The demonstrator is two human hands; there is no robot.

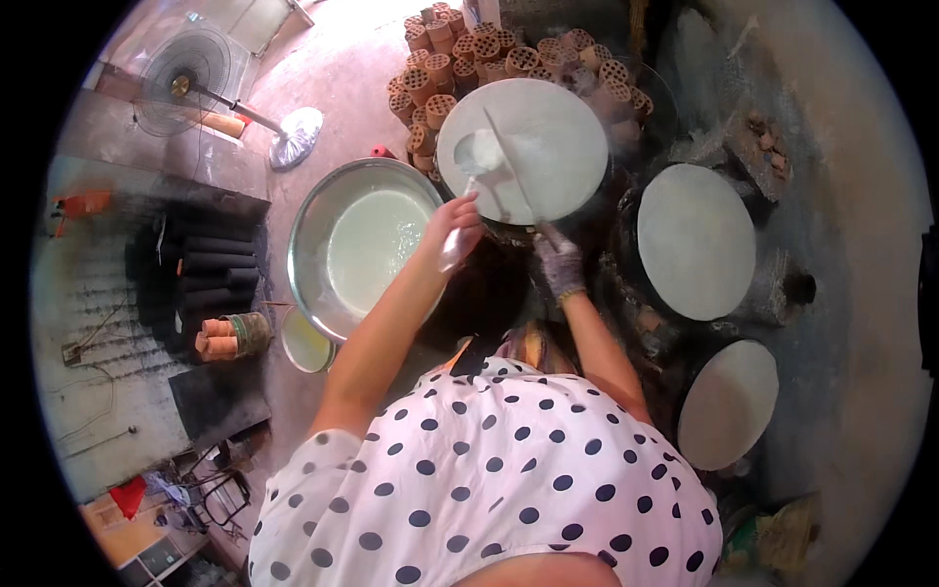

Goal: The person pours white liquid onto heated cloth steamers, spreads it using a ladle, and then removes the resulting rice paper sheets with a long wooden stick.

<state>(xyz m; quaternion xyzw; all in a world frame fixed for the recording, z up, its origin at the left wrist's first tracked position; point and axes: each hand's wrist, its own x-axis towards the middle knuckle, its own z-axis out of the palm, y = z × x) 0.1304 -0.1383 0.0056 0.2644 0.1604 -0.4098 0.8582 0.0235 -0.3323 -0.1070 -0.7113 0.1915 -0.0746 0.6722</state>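
While your left hand [457, 223] closes round the handle of a ladle [479, 152], here's the ladle's pale bowl out over the left part of the far white disc [572, 147], and that disc sits straight ahead of you. Your right hand [560, 264], in a greyish glove, is at the disc's near edge, fingers bunched narrow at the near end of a thin stick [510, 166]; it looks gripped, though the fingertips are too blurred for you to be sure. And the stick slants across the disc, its far end leaning left, just to the right of the ladle's bowl! Over on your left, close by that disc, comes the wide metal basin [297, 245] with whitish liquid [377, 240] inside, your left forearm passing above its right side. Tucked at the basin's near left is a smaller tub [308, 339], yellowish within. Past the far disc, a crowd of holed clay-coloured cylinders [438, 68] stands packed together. Swing to the right and there are two more pale discs, a middle one [696, 242] and a nearer one [729, 404], well apart from both your hands. Far left, a fan [181, 86] on its stand, and nearer along that side, a stack of dark rolls [220, 262].
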